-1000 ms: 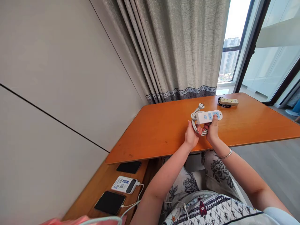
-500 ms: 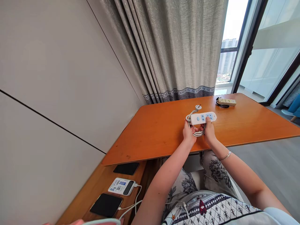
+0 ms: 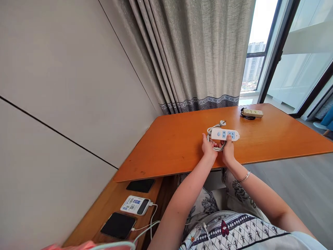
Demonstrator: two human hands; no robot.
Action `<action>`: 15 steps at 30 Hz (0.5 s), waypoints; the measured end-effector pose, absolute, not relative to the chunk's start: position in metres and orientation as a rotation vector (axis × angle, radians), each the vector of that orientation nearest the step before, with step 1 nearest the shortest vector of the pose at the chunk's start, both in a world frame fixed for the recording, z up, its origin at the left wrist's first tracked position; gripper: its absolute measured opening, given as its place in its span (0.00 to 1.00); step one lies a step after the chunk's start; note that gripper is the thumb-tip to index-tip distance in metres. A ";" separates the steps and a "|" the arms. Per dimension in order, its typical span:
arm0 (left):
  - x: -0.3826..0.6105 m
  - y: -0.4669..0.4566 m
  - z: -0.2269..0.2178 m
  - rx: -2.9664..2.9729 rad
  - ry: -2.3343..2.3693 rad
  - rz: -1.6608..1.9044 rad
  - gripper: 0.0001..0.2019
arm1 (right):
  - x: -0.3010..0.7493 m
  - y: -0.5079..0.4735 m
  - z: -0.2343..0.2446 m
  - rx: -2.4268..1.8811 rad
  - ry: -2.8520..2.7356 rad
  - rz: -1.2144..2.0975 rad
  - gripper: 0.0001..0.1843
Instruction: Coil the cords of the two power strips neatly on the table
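Note:
A white power strip (image 3: 222, 134) with pale blue socket panels is held up over the near part of the orange-brown table. Its white cord (image 3: 220, 148) is looped beneath it, and the plug (image 3: 222, 123) sticks out behind the strip's left end. My left hand (image 3: 208, 146) is at the left end, its fingers curled under around the cord loops. On the right, my right hand (image 3: 228, 149) grips the strip, thumb on top over a socket panel. Some fingertips of both hands are hidden under the strip.
A beige power strip (image 3: 252, 113) with a black cord lies at the table's (image 3: 166, 149) far right. On a lower wooden surface at left lie a white power bank (image 3: 135, 205) with a cable and two dark phones, one the near phone (image 3: 118, 225). A curtain (image 3: 203, 55) hangs behind.
The white power strip has tilted slightly, its right end lower and nearer to me. My right hand has shifted a little left, and the plug now points more to the right.

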State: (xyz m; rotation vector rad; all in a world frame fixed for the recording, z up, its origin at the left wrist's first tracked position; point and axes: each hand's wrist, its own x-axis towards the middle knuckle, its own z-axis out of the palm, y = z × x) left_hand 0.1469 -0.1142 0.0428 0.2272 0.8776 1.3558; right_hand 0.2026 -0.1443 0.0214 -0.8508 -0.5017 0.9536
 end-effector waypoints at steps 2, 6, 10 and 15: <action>0.148 -0.112 0.040 0.201 0.891 1.348 0.20 | 0.205 -0.147 0.017 -0.861 -0.563 0.948 0.32; 0.149 -0.105 0.029 0.368 0.875 1.253 0.24 | 0.228 -0.138 0.013 -0.928 -0.588 0.956 0.29; 0.129 -0.096 0.017 0.772 0.865 1.157 0.18 | 0.288 -0.112 0.012 -1.058 -0.477 0.843 0.26; 0.085 -0.075 0.004 1.110 1.067 1.229 0.10 | 0.386 -0.088 0.015 -1.385 -0.364 0.573 0.27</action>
